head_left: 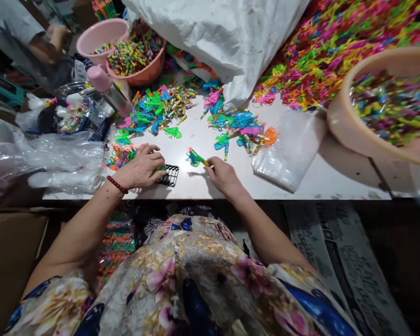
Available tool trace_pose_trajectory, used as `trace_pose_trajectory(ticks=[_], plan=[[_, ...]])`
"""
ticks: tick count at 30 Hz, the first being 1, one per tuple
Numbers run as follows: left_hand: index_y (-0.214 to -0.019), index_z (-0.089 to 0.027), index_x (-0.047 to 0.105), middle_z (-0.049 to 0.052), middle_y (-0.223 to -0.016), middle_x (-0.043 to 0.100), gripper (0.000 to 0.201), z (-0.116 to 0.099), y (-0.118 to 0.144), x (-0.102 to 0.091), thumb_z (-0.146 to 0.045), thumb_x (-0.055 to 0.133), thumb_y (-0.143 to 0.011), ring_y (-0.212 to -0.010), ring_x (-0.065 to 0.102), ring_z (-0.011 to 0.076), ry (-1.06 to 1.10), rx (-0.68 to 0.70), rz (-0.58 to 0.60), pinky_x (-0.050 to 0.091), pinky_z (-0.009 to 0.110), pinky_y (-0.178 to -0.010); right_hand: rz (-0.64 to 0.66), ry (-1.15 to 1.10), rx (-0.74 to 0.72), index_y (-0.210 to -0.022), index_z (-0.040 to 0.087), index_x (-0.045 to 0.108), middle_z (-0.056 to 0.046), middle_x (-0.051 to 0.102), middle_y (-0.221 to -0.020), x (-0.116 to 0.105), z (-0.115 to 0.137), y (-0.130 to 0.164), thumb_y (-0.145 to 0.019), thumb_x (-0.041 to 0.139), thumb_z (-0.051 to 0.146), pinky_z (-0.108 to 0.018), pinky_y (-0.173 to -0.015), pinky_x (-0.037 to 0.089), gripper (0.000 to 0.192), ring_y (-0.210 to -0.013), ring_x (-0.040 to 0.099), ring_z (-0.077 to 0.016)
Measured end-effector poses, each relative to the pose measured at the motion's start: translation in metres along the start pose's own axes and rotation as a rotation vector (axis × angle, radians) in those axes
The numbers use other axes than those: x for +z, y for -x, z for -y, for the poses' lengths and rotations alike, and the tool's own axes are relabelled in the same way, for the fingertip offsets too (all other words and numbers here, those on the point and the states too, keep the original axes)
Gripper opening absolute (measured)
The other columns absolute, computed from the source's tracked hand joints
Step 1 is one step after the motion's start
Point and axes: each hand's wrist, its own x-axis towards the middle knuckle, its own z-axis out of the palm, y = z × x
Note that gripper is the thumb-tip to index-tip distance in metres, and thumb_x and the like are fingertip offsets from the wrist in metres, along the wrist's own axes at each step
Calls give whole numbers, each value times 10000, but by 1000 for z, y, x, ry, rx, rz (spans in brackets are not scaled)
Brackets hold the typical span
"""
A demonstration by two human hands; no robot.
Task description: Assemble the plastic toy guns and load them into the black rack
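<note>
Beside the black grid piece [169, 175] on the table [322, 173], the left hand [142, 168] rests palm-down, fingers spread; right hand [223, 176] pinches a green-yellow toy [196, 157]. No legible writing.

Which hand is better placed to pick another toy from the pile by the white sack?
Probably the right hand: it holds a small green toy nearer that pile; the left hand rests on a black grid piece.

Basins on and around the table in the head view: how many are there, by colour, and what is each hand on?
Pink basin: 1
Orange basin of small coloured pieces: 1
Beige basin of small coloured pieces: 1
Total: 3

The left hand rests on a black grid piece; the right hand pinches a green toy piece.
</note>
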Motion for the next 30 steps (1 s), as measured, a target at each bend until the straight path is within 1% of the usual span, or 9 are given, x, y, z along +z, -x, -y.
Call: trace_pose_trajectory(ticks=[2, 5, 10, 14, 16, 20, 24, 28, 30], plan=[[-964, -227, 711, 77, -1019, 684, 305, 0, 1, -1, -427, 481, -951, -1286, 439, 334, 4, -4, 11, 231, 597, -1146, 36, -164, -7, -984, 193, 617, -77, 685, -968, 18, 21, -9, -913, 545, 235, -302, -771, 426, 110, -848, 599, -200], [-1021, -228, 709, 82, -1041, 686, 313, -2, 0, -1, -428, 479, -948, -1292, 434, 347, -9, -13, 11, 198, 627, -1161, 75, -342, 57, -881, 195, 605, -34, 671, -883, 41, 43, -26, -882, 594, 256, -280, -735, 419, 62, -782, 581, -166], [-1028, -223, 705, 86, -1021, 678, 311, -4, -1, 0, -408, 470, -942, -1291, 436, 344, -5, -36, 3, 166, 639, -1180, 90, -456, 186, -872, 193, 576, 11, 622, -762, 63, 58, -46, -835, 651, 263, -266, -676, 410, 109, -702, 561, -149], [-1006, -214, 705, 89, -1007, 674, 310, -3, -1, 1, -387, 454, -946, -1297, 431, 342, -15, -31, -2, 160, 646, -1181, 150, -604, 192, -923, 190, 588, 6, 637, -781, 74, 65, -53, -877, 576, 214, -259, -685, 447, 53, -672, 602, -134], [-1003, -221, 706, 84, -1014, 679, 301, -3, -1, 2, -378, 455, -948, -1295, 433, 339, -15, -29, -13, 161, 647, -1180, 168, -648, 179, -936, 189, 602, 0, 649, -810, 79, 68, -54, -890, 546, 190, -258, -712, 466, 73, -679, 619, -127], [-998, -223, 703, 79, -1021, 684, 298, -3, 0, 3, -376, 451, -956, -1299, 432, 336, -27, -25, -23, 165, 644, -1181, 146, -549, 109, -925, 179, 633, -25, 673, -836, 86, 72, -55, -878, 582, 198, -283, -783, 472, 72, -778, 628, -159], [-993, -212, 695, 82, -1007, 678, 307, -3, 1, 3, -380, 439, -966, -1301, 431, 332, -68, -18, -15, 181, 627, -1180, 127, -480, 79, -899, 184, 638, -32, 684, -839, 88, 72, -56, -873, 592, 218, -283, -782, 468, 63, -808, 618, -169], [-995, -203, 690, 87, -1013, 683, 294, -4, 1, 3, -372, 451, -963, -1301, 427, 330, -71, -12, -32, 182, 615, -1183, 114, -536, 80, -853, 189, 636, -11, 669, -795, 87, 71, -56, -855, 601, 228, -283, -763, 477, 52, -764, 609, -155], [-999, -200, 687, 88, -1013, 686, 288, -5, 2, 3, -368, 457, -963, -1295, 428, 328, -69, -13, -41, 185, 612, -1181, 135, -654, 139, -841, 187, 635, 5, 653, -755, 88, 70, -56, -833, 622, 241, -281, -728, 491, 56, -711, 605, -144]])
